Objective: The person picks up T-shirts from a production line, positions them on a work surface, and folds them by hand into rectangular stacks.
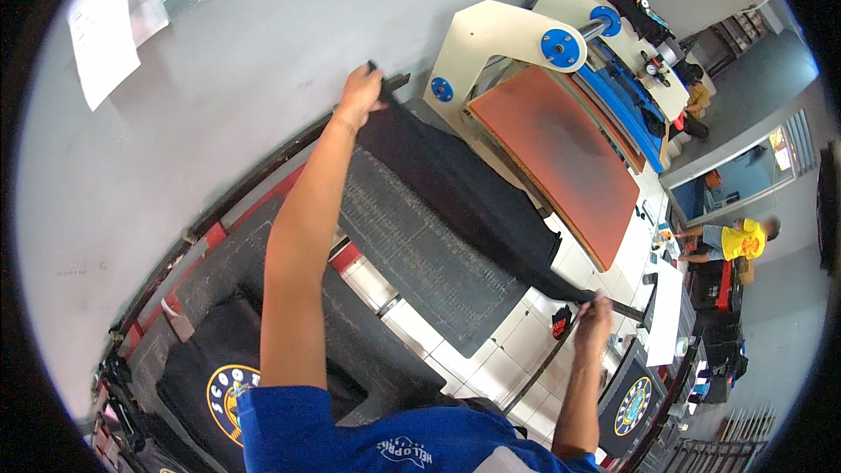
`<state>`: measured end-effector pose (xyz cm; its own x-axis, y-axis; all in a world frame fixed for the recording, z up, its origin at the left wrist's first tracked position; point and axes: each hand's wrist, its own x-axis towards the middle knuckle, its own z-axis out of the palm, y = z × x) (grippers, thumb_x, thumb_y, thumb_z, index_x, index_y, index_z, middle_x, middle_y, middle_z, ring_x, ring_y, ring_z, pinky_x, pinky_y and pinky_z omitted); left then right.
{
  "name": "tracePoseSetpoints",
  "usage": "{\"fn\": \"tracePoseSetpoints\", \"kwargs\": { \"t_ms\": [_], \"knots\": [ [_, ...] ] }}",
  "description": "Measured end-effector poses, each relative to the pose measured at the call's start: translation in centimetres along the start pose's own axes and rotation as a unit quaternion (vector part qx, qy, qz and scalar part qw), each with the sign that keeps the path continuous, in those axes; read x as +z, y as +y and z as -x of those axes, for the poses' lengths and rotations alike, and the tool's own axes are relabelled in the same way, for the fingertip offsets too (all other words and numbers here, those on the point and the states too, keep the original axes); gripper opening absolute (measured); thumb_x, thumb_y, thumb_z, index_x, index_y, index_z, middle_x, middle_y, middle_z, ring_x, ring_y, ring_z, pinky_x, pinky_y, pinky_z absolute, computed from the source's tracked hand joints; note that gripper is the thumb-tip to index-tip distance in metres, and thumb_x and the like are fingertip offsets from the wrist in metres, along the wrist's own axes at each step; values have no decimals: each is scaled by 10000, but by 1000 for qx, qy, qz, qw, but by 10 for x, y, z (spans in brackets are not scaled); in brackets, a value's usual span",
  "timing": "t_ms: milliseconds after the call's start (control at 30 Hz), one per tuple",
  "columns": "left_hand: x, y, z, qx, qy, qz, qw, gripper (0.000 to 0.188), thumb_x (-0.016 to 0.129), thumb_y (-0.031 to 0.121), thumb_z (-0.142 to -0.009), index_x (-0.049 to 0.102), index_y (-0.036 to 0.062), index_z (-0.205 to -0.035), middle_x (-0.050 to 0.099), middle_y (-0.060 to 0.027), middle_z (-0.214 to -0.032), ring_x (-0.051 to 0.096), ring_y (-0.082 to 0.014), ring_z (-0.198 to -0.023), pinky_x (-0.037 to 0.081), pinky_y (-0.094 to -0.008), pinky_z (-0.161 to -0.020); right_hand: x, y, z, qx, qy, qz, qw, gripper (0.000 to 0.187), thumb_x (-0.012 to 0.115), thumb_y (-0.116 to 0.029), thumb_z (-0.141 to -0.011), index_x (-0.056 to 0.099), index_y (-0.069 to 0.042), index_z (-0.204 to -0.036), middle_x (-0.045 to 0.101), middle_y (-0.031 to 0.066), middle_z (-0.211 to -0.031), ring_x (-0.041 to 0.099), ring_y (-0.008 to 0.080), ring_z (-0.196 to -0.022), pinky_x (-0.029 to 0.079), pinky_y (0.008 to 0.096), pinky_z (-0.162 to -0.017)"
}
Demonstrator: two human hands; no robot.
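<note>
Between my two hands a black T-shirt (469,197) is stretched out in a long, slanting band. My left hand (361,95) is closed on its far left end, beside the wall. At the other end, to the right and nearer me, my right hand (595,322) grips the cloth. Part of the shirt lies over a worn dark grey printing board (429,250), whose near side stays uncovered. Whether the shirt carries a print cannot be made out.
Beyond the shirt stands a large cream-coloured press (499,22) with a rust-red plate (561,158). A printed black shirt (197,363) lies on another board at left, and a second printed shirt (631,407) at right. A person in yellow (745,241) is farther off.
</note>
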<state>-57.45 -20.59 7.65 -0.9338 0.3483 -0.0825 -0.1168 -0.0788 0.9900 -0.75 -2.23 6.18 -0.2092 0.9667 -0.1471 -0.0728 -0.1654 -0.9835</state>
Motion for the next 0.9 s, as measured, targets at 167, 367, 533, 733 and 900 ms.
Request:
{"fn": "tracePoseSetpoints", "kwargs": {
  "t_ms": [167,367,533,733,900],
  "knots": [
    [24,90,-18,84,-26,66,994,250,526,188,-949,531,-45,-1038,576,-138,-984,618,-265,-881,594,-430,-639,-2,-64,-25,-170,28,-49,984,306,638,-201,-967,596,-10,-1202,608,31,-1042,535,78,-833,448,225,-722],
    [-69,65,20,64,-15,101,993,365,602,310,-948,521,4,-1131,570,-91,-1001,597,-230,-904,568,-401,-778,-5,-55,75,-257,56,93,960,201,599,-193,-977,586,-13,-1068,582,32,-925,525,87,-739,471,254,-633],
    [-138,-58,60,-92,-11,-7,996,515,627,345,-937,455,4,-1282,511,-57,-956,528,-143,-744,581,-359,-695,-43,57,134,8,-89,178,980,137,600,-98,-968,638,-13,-1068,644,79,-995,623,159,-791,541,307,-697],
    [-185,-196,67,-190,93,-60,976,579,571,278,-969,381,-29,-1422,616,-90,-951,582,-162,-664,574,-350,-620,-64,164,136,231,-210,173,934,196,587,-132,-995,624,7,-1128,642,85,-1086,677,200,-890,566,311,-773],
    [-178,-200,74,-190,137,-35,972,486,559,275,-976,437,17,-1369,636,-69,-902,624,-167,-678,548,-342,-604,-72,153,134,304,-261,149,904,167,575,-80,-990,630,9,-1121,663,78,-1003,668,168,-846,560,279,-779]
  ]
}}
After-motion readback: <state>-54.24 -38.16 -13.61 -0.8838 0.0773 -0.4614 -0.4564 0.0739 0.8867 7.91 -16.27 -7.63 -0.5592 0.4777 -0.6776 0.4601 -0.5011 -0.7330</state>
